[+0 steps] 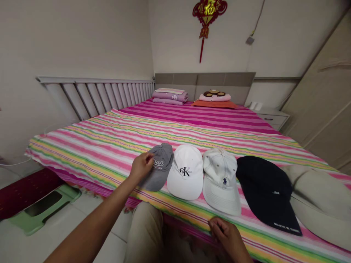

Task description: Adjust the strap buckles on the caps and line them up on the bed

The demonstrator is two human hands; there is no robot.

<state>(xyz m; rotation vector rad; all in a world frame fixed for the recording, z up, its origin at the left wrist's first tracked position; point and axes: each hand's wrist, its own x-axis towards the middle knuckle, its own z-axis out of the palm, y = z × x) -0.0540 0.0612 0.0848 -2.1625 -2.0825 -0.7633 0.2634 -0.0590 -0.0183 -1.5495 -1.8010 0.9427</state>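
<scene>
Okay, your left hand was half curled, its fingers on the gray cap, though you cannot tell whether it gripped. Your right hand sat loosely curled at the near edge of the striped bedspread, with no visible hold on a cap. The gray cap lay leftmost in a row, just beside the white cap, then the pale cap, black cap and beige cap, which ran off the right of view. All sat near the bed's edge, with striped cover stretching behind them and left of the gray cap.
</scene>
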